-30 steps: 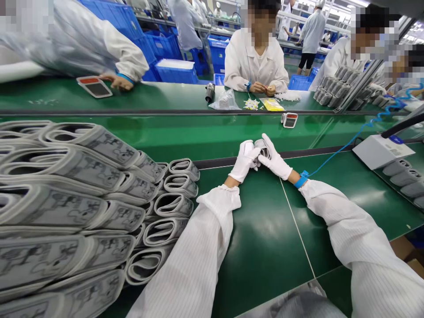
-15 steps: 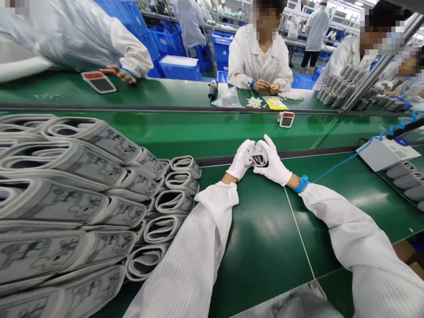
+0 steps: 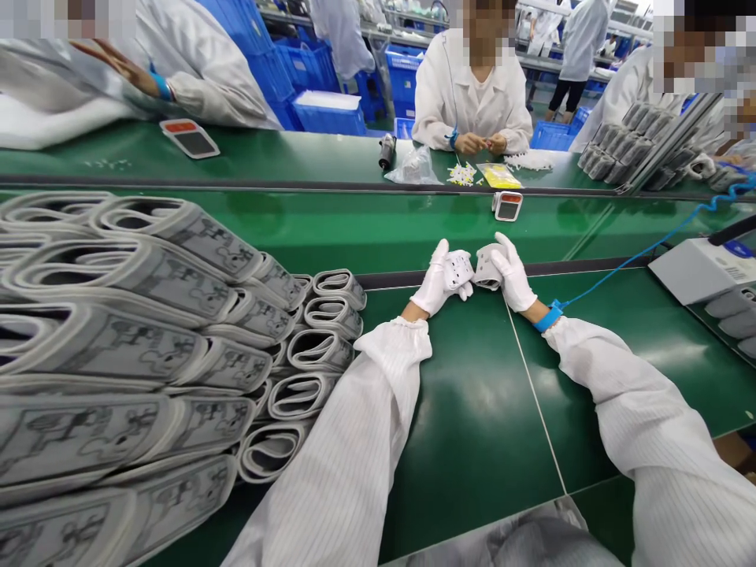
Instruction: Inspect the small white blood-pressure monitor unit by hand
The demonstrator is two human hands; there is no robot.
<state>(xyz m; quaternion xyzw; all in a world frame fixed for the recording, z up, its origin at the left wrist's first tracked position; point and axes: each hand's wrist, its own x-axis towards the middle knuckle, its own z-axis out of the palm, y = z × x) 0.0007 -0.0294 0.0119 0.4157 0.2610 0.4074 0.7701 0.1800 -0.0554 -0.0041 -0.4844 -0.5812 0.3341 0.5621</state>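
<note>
My left hand (image 3: pixel 434 285), in a white glove, is closed on a white plastic housing (image 3: pixel 459 269) with small dark slots in its face. Just to its right, my right hand (image 3: pixel 513 276), also gloved and with a blue strap at the wrist, grips a folded grey-white cuff (image 3: pixel 488 266). A narrow gap separates the two held things, above the green bench near its far dark edge. Beyond them a white device with an orange patch and dark screen (image 3: pixel 508 206) stands on the green conveyor.
Rolled grey cuffs (image 3: pixel 147 339) are piled high at the left, beside my left sleeve. At the right are a grey-white box (image 3: pixel 702 272) and a blue coiled cord (image 3: pixel 638 264). Co-workers sit across the green belt (image 3: pixel 331 228); a second screened device (image 3: pixel 190 139) lies far left.
My hands have moved apart, and the housing and the cuff, close together before, now show separately. At the far left, a co-worker's hand has lifted off the far bench.
</note>
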